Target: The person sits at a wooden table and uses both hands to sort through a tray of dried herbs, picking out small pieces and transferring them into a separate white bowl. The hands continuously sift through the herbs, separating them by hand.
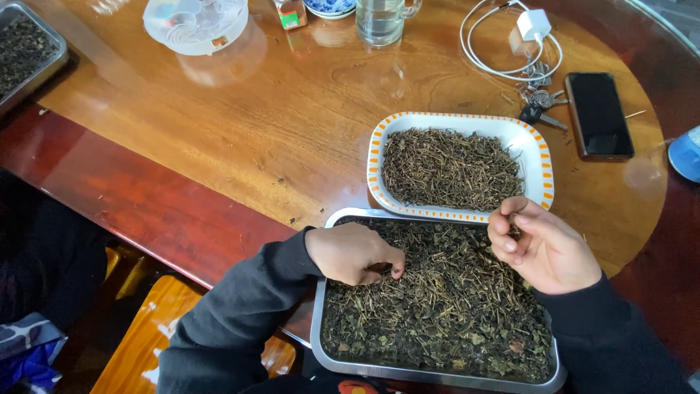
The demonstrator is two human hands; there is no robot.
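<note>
My left hand (354, 253) is knuckles-up in the steel tray (437, 376), fingertips pinched narrow and dug into the dried leaves (445, 306) near the tray's upper left. I cannot tell whether a stem is caught between them; the mix hides the tips.

My right hand (543, 252) hovers palm-up over the tray's upper right corner, fingers curled loosely inward. A few thin stems seem to lie against the fingertips, though they are too small to be sure of.

The sorted stems (448, 169) sit heaped in the orange-rimmed dish (536, 142), which touches the tray's far edge.

Technique, as I judge it: pinch low on one stem, lift straight up so leaf flakes fall away, keep the other hand cupped close. Short lifts keep crumbs off the table (240, 124).

Farther off: phone (599, 114), keys (538, 102), charger cable (510, 44), glass (379, 20), another tray (33, 62) at far left.
</note>
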